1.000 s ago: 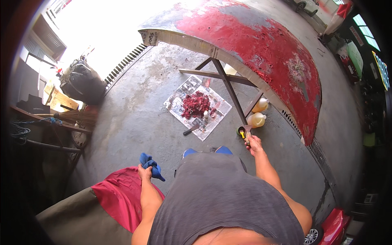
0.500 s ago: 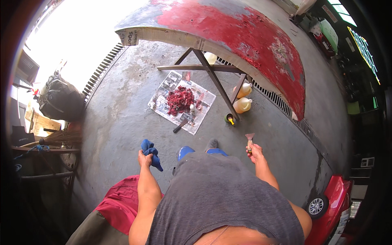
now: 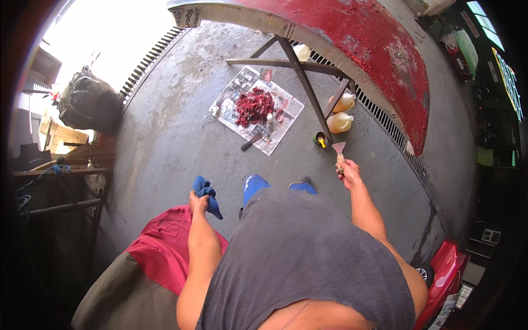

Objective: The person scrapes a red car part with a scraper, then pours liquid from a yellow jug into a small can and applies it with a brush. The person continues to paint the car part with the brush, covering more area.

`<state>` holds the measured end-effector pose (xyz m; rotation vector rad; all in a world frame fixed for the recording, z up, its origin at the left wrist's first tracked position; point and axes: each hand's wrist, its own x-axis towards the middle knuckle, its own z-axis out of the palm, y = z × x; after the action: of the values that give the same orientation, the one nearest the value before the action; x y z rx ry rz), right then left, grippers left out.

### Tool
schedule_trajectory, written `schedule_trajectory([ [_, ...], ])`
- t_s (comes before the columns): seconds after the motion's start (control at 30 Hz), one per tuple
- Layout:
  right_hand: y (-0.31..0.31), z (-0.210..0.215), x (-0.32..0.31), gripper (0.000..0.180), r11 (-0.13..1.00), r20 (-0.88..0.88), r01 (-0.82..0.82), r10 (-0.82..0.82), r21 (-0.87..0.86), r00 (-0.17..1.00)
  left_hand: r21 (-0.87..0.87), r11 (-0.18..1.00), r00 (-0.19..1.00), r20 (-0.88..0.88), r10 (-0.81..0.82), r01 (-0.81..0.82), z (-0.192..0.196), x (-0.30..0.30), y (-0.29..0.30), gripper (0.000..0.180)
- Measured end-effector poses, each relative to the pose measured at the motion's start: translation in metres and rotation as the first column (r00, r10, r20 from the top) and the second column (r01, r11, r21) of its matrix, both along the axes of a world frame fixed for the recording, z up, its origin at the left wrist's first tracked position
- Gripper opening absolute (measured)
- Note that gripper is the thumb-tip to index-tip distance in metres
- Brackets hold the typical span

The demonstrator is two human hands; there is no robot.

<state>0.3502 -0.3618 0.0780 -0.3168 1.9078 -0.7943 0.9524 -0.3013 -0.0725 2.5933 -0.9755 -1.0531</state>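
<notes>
Head: scraper [image 3: 340, 152] nearer can [image 3: 315, 138] than half-second ago.

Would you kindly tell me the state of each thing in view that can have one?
Left hand: closed on blue cloth
Right hand: closed on paint scraper
Blue cloth: bunched
Paint scraper: held, blade forward
Newspaper: spread flat
Red scrapings: heaped on newspaper
Black-handled scraper: lying partly on newspaper
Curved panel: red paint patchy
Nearest jug: holding yellow liquid
Plastic bag: bulging
Small container: open

Blue cloth [image 3: 207, 192] in left fingers [image 3: 203, 202], scraper [image 3: 339, 148] in right fingers [image 3: 345, 175]
</notes>
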Motion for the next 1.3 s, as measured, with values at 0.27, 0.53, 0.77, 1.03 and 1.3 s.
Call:
schedule_trajectory([
  [0.27, -0.003, -0.018, -0.031, 0.027, 0.991, 0.149, -0.135, 0.130, 0.022, 0.980, -0.052, 0.995, 0.995, 0.050, 0.090, -0.087, 0.041, -0.046, 0.016, 0.078],
  [0.53, 0.017, -0.079, -0.101, 0.028, 0.979, 0.212, -0.142, 0.109, 0.144, 0.971, -0.221, 0.975, 0.994, 0.097, 0.043, -0.021, 0.084, -0.130, -0.020, 0.076],
  [0.77, -0.006, -0.201, -0.123, 0.032, 0.939, 0.187, -0.256, 0.216, 0.228, 0.958, -0.217, 0.967, 0.986, 0.123, -0.112, 0.136, 0.002, -0.202, -0.093, 0.073],
  [1.03, -0.079, -0.465, -0.093, 0.036, 0.915, 0.081, -0.318, 0.308, 0.247, 0.948, 0.007, 0.968, 0.915, 0.325, -0.240, 0.252, -0.226, -0.248, -0.175, 0.059],
  [1.3, -0.138, -0.665, -0.035, 0.034, 0.944, 0.150, -0.330, 0.329, -0.015, 0.932, -0.016, 0.963, 0.843, 0.488, -0.226, 0.267, -0.407, -0.274, -0.197, 0.052],
])
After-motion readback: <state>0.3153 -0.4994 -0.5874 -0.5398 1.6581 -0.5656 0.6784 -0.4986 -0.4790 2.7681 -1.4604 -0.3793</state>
